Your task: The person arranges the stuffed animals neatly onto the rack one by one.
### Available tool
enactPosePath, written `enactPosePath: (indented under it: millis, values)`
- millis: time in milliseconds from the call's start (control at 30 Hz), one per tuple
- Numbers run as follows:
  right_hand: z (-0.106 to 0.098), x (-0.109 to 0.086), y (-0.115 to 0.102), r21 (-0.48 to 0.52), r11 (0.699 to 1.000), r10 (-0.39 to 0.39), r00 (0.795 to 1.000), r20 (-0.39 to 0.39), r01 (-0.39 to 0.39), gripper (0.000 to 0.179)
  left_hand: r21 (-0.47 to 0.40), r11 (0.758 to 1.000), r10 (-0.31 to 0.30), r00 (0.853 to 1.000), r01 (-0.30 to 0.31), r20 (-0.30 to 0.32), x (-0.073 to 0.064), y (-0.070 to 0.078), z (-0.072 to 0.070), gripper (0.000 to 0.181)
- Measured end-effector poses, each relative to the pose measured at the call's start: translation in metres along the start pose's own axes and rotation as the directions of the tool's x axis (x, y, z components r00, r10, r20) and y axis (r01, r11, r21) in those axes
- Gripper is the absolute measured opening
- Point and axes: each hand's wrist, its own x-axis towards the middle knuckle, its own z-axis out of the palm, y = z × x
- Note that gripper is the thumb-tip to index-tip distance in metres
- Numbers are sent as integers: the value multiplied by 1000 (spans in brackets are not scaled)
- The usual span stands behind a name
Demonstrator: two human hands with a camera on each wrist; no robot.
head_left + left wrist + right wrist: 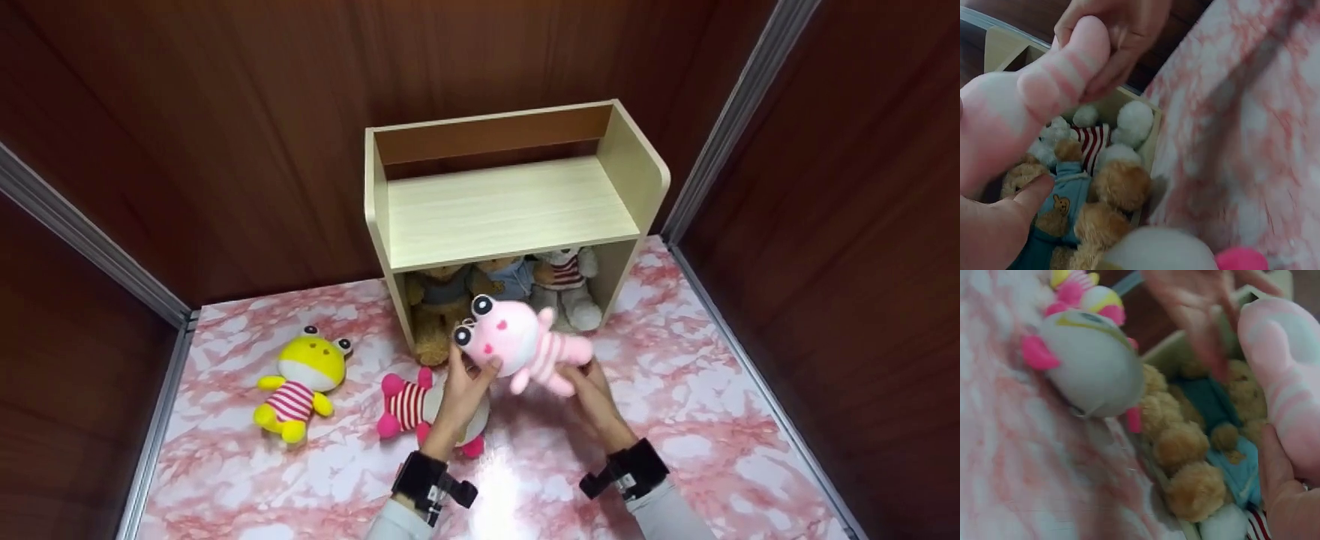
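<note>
A pink frog plush toy [517, 345] with big black-and-white eyes and a striped body is held tilted in front of the shelf. At its head my left hand [463, 394] holds it, the thumb near the chin and the other fingers partly hidden behind. My right hand [598, 401] grips the legs, as the left wrist view also shows. Beneath my left forearm a grey-and-magenta plush toy [407, 405] with a striped body lies on its side, partly covered. Farther left lies a yellow frog plush toy [311, 367] in a pink-striped top.
A pale wooden shelf unit [510, 210] stands against the brown wall. Its lower compartment holds a brown teddy bear [435, 307], a bear in a blue top [1072, 191] and a white bear in a striped top [577, 289]. Pink marbled covering [720, 420] spreads over the surface.
</note>
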Motion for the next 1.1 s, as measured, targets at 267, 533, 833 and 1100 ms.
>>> enactPosePath:
  millis: [267, 533, 833, 1100]
  values:
    - [2, -3, -8, -584, 811, 44, 995, 93, 18, 57, 20, 997, 74, 986, -71, -150, 15, 19, 8, 73]
    - [23, -3, -16, -859, 442, -195, 963, 187, 257, 42, 129, 988, 86, 996, -88, 22, 10, 28, 2, 68]
    - [30, 0, -25, -805, 510, -276, 944, 179, 302, 32, -26, 988, 155, 976, -152, 155, 7, 29, 0, 84]
    - [33, 25, -85, -801, 468, -448, 882, 150, 374, 26, 25, 993, 115, 986, -119, 117, 3, 13, -19, 46]
